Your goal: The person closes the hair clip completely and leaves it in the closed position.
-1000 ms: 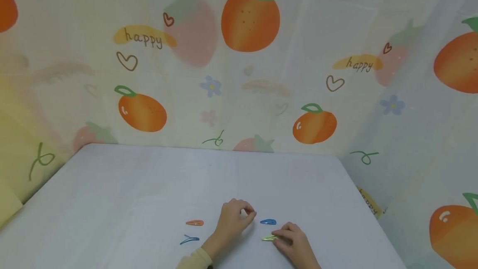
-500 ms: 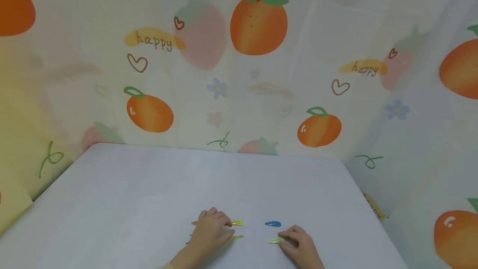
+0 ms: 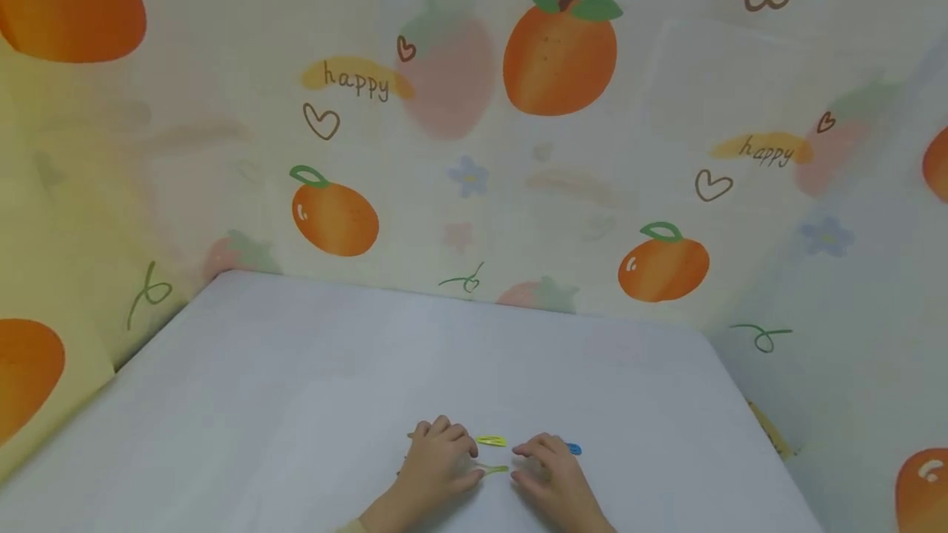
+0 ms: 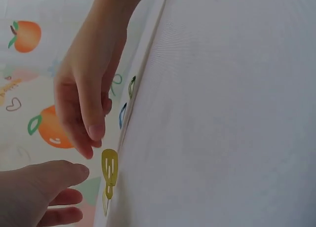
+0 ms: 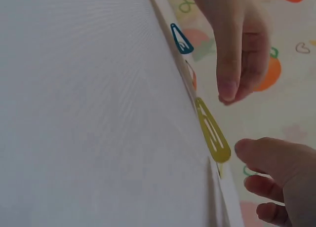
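In the head view my left hand (image 3: 439, 461) hovers over the left of the hair clips, thumb and fingers apart. My right hand (image 3: 554, 474) faces it from the right, fingertips spread. Between the two hands lies a yellow-green snap hair clip (image 3: 498, 469), its narrow end partly behind the left hand's fingers. A second yellow snap hair clip (image 3: 491, 440) lies just beyond. Both wrist views show a yellow hair clip (image 4: 109, 168) near the fingertips of both hands, and neither hand grips it. The light green hair clip (image 4: 132, 87) lies behind the right hand, hidden in the head view.
A blue hair clip (image 3: 573, 449) pokes out past the right hand. Another blue clip (image 5: 182, 39) and an orange clip (image 5: 191, 76) lie on the left hand's side, mostly covered in the head view. The white tabletop (image 3: 444, 360) ends at a fruit-print curtain (image 3: 415, 146).
My right hand has let go of the light green clip and moved left toward the yellow ones. The left hand went left first, uncovering the yellow clips, then stayed. The head view has turned left.
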{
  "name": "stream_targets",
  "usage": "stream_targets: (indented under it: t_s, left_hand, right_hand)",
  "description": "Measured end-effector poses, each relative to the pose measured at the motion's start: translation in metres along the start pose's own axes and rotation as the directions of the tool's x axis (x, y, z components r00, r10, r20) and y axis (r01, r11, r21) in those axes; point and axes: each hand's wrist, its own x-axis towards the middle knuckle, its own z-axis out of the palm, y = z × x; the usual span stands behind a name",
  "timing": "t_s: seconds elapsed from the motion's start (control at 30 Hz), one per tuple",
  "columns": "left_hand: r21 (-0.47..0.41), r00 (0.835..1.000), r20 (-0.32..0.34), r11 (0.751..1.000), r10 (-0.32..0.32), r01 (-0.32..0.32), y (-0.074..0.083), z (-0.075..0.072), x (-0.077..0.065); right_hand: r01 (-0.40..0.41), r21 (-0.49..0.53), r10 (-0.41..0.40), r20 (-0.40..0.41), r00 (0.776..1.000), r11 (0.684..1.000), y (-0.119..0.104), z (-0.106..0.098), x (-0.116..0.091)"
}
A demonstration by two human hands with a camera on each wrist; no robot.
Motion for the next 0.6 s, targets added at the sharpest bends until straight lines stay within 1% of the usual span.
stream_targets:
  t_s: [0.13,0.23,0.3,0.37,0.5,0.6]
  left_hand:
    - [-0.004,1.0,-0.021,1.0,0.01,-0.01,0.005,0.005,0.004]
    - [-0.006,1.0,-0.017,1.0,0.009,-0.009,0.006,0.008,0.004]
    - [0.002,1.0,-0.001,1.0,0.01,-0.01,0.006,0.009,0.003]
    - [0.008,1.0,0.018,1.0,0.016,-0.016,0.005,0.01,0.001]
    - [0.002,0.998,0.053,1.0,0.019,-0.019,0.003,0.011,-0.004]
    - [-0.001,0.998,0.06,1.0,0.01,-0.009,0.003,0.011,-0.004]
  right_hand:
    - [-0.107,-0.055,0.112,0.082,0.99,0.993,-0.002,0.008,0.008]
    - [-0.148,-0.111,0.16,0.11,0.981,0.983,-0.004,0.011,0.011]
    - [-0.148,-0.123,0.161,0.107,0.981,0.981,-0.004,0.014,0.011]
    - [-0.149,-0.109,0.16,0.097,0.982,0.983,-0.004,0.017,0.01]
    - [-0.135,-0.065,0.138,0.047,0.989,0.989,-0.005,0.022,0.009]
    - [-0.117,-0.05,0.118,0.028,0.993,0.992,-0.006,0.021,0.011]
